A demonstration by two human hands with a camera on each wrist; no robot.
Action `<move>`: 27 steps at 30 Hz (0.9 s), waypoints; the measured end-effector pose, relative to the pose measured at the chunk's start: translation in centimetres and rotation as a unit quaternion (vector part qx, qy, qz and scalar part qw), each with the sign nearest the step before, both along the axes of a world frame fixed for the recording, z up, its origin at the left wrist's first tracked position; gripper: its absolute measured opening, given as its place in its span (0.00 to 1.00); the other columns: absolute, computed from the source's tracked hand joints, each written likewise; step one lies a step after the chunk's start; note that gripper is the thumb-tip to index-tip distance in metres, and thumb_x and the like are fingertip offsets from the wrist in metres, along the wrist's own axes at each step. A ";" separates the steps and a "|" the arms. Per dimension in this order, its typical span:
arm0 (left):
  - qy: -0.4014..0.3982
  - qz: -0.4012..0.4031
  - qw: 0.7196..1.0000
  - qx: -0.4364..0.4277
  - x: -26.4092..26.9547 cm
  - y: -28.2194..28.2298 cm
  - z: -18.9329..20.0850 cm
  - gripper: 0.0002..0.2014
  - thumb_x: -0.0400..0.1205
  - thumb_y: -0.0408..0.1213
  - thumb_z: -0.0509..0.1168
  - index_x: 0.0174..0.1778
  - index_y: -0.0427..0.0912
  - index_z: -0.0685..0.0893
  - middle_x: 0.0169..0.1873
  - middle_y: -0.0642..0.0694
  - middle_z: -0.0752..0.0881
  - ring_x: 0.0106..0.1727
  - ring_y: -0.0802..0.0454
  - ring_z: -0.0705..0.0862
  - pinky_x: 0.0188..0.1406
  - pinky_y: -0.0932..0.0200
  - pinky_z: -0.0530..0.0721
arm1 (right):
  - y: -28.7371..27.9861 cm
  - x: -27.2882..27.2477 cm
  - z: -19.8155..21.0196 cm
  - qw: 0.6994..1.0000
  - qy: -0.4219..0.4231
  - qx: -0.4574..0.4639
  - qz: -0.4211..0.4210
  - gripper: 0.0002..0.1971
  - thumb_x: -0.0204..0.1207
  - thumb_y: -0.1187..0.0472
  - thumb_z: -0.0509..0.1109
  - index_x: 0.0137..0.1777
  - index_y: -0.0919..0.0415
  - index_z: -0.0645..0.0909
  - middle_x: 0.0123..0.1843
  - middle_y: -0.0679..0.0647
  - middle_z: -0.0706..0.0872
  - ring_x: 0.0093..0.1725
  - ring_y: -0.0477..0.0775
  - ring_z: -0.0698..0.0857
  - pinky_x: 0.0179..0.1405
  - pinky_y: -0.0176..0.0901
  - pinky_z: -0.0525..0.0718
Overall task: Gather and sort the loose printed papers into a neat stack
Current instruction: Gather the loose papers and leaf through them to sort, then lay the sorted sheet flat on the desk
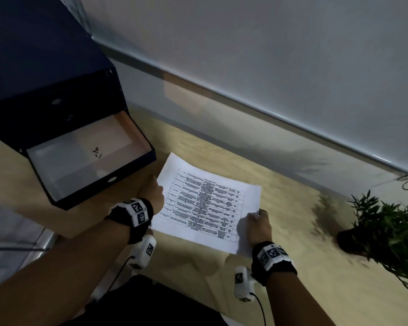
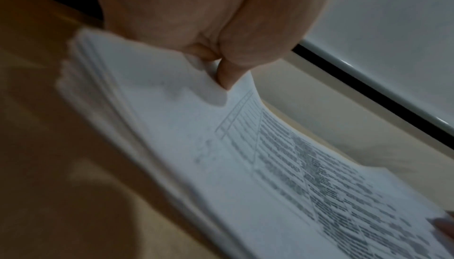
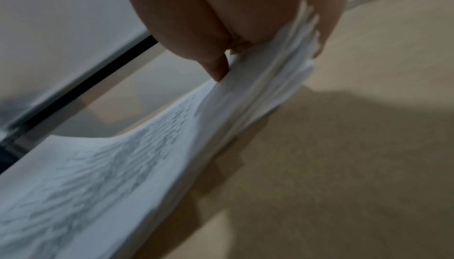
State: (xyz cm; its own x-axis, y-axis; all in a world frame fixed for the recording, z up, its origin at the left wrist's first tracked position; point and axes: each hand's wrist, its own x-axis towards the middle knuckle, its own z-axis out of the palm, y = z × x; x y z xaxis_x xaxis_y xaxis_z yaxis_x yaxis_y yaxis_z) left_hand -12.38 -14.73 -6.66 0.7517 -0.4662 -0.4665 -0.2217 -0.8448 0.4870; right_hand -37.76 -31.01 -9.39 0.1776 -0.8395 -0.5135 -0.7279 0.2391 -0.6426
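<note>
Both hands' fingers (image 2: 226, 77) pinch opposite, seemingly lifted, papers (image 1: 207, 205) edges.

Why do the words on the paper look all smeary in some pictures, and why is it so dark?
Head view: dim room, but the table printed on the papers shows fairly crisp; the plant is smeared at the edge. Left wrist view: the print is blurred and the left hand casts a shadow on the sheet. Right wrist view: blurriest, with the right hand close up and sheet edges streaked.
</note>
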 end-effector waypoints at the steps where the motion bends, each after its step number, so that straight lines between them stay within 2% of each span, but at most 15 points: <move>1: -0.011 0.001 1.000 -0.016 -0.3 0.0 0.6 0.21 0.87 0.32 0.55 0.76 0.29 0.65 0.69 0.27 0.77 0.69 0.31 0.77 0.67 0.45 0.75 | -0.1 -0.1 0.6 1.000 -0.005 -0.002 0.010 0.13 0.83 0.59 0.63 0.64 0.65 0.75 0.59 0.66 0.85 0.60 0.68 0.85 0.59 0.53 0.82; 4: -0.039 0.002 0.996 -0.085 -0.6 0.3 2.4 0.20 0.87 0.33 0.55 0.75 0.33 0.67 0.67 0.28 0.79 0.67 0.31 0.78 0.66 0.44 0.76 | -1.1 -0.6 2.4 0.999 -0.045 0.008 0.004 0.05 0.80 0.63 0.65 0.50 0.63 0.80 0.45 0.60 0.87 0.48 0.63 0.86 0.44 0.47 0.81; 5: -0.063 -0.006 0.993 -0.096 -0.3 0.7 3.1 0.19 0.87 0.36 0.56 0.73 0.37 0.68 0.66 0.30 0.80 0.66 0.31 0.79 0.66 0.43 0.76 | -1.4 -0.9 2.9 0.997 -0.079 0.024 -0.012 0.04 0.78 0.63 0.66 0.48 0.63 0.81 0.43 0.59 0.88 0.45 0.62 0.87 0.43 0.46 0.82; 6: -0.091 -0.017 0.991 -0.098 0.0 1.1 3.8 0.17 0.86 0.39 0.57 0.71 0.41 0.69 0.64 0.32 0.81 0.65 0.33 0.80 0.67 0.43 0.77 | -1.6 -1.0 3.7 0.991 -0.123 0.049 -0.030 0.05 0.76 0.64 0.67 0.49 0.64 0.81 0.46 0.61 0.90 0.46 0.63 0.88 0.46 0.49 0.84; 7: -0.105 -0.023 0.989 -0.099 0.4 1.5 4.5 0.15 0.86 0.41 0.57 0.68 0.44 0.69 0.61 0.34 0.82 0.63 0.34 0.82 0.67 0.43 0.77 | -1.7 -1.1 4.1 0.981 -0.172 0.073 -0.045 0.08 0.77 0.66 0.67 0.53 0.67 0.81 0.51 0.65 0.91 0.50 0.67 0.89 0.53 0.57 0.86; 9: -0.060 -0.011 0.988 -0.144 1.4 1.8 6.4 0.13 0.87 0.41 0.56 0.66 0.44 0.70 0.57 0.36 0.83 0.58 0.38 0.82 0.61 0.46 0.77 | -1.9 -0.9 5.5 0.955 -0.264 0.118 -0.058 0.13 0.80 0.71 0.64 0.63 0.72 0.79 0.60 0.69 0.89 0.58 0.72 0.89 0.61 0.70 0.84; 11: -0.031 -0.009 0.986 -0.165 3.1 2.1 7.9 0.12 0.87 0.38 0.56 0.65 0.42 0.73 0.53 0.40 0.82 0.53 0.43 0.81 0.54 0.53 0.74 | -1.7 -0.1 7.2 0.928 -0.331 0.165 -0.044 0.16 0.83 0.71 0.62 0.69 0.71 0.77 0.63 0.69 0.88 0.60 0.73 0.88 0.63 0.73 0.82; 15: -0.047 -0.008 0.988 -0.148 7.2 3.4 9.5 0.14 0.83 0.41 0.60 0.63 0.42 0.77 0.56 0.42 0.85 0.57 0.43 0.83 0.56 0.52 0.78 | -0.2 2.4 9.8 0.896 -0.391 0.212 -0.006 0.18 0.80 0.74 0.63 0.70 0.73 0.77 0.66 0.71 0.86 0.64 0.75 0.85 0.66 0.73 0.79; 18: -0.058 0.013 0.991 -0.121 8.5 5.3 9.8 0.17 0.82 0.39 0.65 0.67 0.42 0.77 0.62 0.41 0.86 0.62 0.41 0.84 0.60 0.53 0.79 | 1.9 4.5 10.8 0.895 -0.392 0.211 0.013 0.19 0.77 0.76 0.63 0.68 0.73 0.78 0.62 0.72 0.87 0.57 0.75 0.83 0.56 0.67 0.78; 20: -0.100 0.031 0.986 -0.131 8.5 7.2 10.9 0.18 0.83 0.37 0.65 0.69 0.41 0.77 0.63 0.41 0.85 0.63 0.41 0.83 0.59 0.55 0.78 | 3.1 5.8 11.5 0.892 -0.399 0.211 0.030 0.17 0.77 0.78 0.61 0.64 0.71 0.80 0.57 0.69 0.90 0.50 0.71 0.85 0.49 0.59 0.82; 22: -0.150 0.051 0.976 -0.149 8.3 9.7 11.9 0.18 0.84 0.38 0.64 0.71 0.44 0.76 0.64 0.42 0.84 0.63 0.41 0.83 0.58 0.53 0.78 | 4.3 7.2 12.5 0.892 -0.401 0.207 0.037 0.15 0.78 0.78 0.59 0.59 0.69 0.81 0.48 0.63 0.92 0.37 0.63 0.88 0.32 0.47 0.84; 24: -0.212 0.113 0.959 -0.150 7.6 13.0 12.4 0.15 0.84 0.38 0.63 0.67 0.44 0.77 0.62 0.40 0.84 0.57 0.37 0.83 0.52 0.50 0.79 | 5.5 8.4 13.3 0.901 -0.384 0.201 0.031 0.12 0.77 0.78 0.59 0.56 0.70 0.79 0.34 0.60 0.87 0.21 0.55 0.78 0.17 0.35 0.71; 25: -0.242 0.163 0.944 -0.152 7.2 14.8 12.2 0.12 0.84 0.38 0.62 0.63 0.44 0.79 0.59 0.38 0.85 0.54 0.35 0.84 0.49 0.48 0.79 | 6.1 9.1 13.5 0.904 -0.378 0.198 0.026 0.10 0.77 0.78 0.59 0.54 0.71 0.77 0.28 0.59 0.81 0.17 0.52 0.72 0.14 0.32 0.66; 27: -0.280 0.258 0.912 -0.156 6.1 18.6 10.7 0.08 0.84 0.36 0.62 0.56 0.41 0.82 0.53 0.35 0.87 0.49 0.34 0.85 0.50 0.46 0.80 | 7.4 10.7 13.8 0.908 -0.367 0.203 0.018 0.07 0.76 0.78 0.59 0.49 0.70 0.75 0.24 0.58 0.72 0.15 0.50 0.67 0.14 0.32 0.63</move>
State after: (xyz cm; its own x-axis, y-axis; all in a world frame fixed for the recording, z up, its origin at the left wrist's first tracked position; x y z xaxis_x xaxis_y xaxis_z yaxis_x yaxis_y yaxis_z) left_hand -6.29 3.90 4.09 0.9880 -0.0279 0.1518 -0.1216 -0.7463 0.6544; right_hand -27.10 -23.56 4.43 0.6211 -0.5934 -0.5120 -0.1521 0.5496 -0.8215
